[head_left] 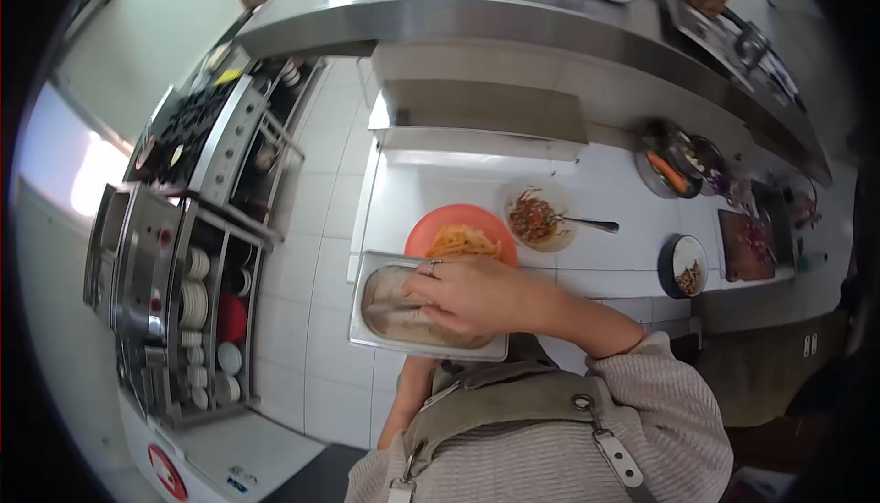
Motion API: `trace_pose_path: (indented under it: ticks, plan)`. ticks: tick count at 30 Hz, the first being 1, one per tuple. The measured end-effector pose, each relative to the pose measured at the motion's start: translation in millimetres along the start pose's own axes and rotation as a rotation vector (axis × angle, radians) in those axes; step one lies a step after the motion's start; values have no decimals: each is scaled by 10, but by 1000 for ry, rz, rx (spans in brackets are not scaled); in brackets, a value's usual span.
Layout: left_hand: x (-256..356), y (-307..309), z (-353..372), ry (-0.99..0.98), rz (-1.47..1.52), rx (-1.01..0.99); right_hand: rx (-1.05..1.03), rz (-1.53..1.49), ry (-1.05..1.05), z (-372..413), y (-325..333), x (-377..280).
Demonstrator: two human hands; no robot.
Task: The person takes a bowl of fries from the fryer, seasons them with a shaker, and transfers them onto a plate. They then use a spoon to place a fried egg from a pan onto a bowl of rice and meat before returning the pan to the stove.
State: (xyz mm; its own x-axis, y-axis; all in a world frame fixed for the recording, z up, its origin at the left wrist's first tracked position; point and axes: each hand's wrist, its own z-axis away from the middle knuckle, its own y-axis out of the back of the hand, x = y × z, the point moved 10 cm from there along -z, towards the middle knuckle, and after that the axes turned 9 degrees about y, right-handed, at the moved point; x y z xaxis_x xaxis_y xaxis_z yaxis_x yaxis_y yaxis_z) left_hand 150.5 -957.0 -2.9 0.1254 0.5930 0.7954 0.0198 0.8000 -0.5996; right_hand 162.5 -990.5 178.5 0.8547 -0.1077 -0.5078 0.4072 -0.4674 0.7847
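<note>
A rectangular metal food pan [362, 336] is held up in front of my body, over the counter's near edge. My left hand [420, 367] supports it from below; only the wrist and forearm show, with the fingers hidden under the pan. My right hand [472, 294], wearing a ring, reaches over the pan with its fingers bent down together inside. Pale, powdery-looking contents [390, 285] cover the pan's bottom. What the fingertips grip I cannot tell. Just beyond, a red-orange plate [422, 228] carries yellow-orange strips of food [463, 239], partly hidden by the pan and hand.
A clear bowl of chopped mix [536, 217] with a spoon [591, 224] stands right of the plate. Farther right are a dark-sided bowl [674, 274], vegetable bowls [667, 173] and a cutting board [744, 245]. A metal shelf [477, 31] spans overhead; a stove [215, 141] stands left.
</note>
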Motion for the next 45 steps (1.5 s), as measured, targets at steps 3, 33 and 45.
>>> trace_pose_path:
  ticks: [3, 33, 45]
  plan:
    - [-45, -37, -32, 34, -6, -14, 124, 18, 4, 120, 343, 42]
    - [-513, -2003, -650, 385, 224, -627, 871, 625, 1, 1871, 2232, -1075]
    - [-946, -3152, -496, 529, 310, -860, 498, 593, -320, 2547, 2203, -678]
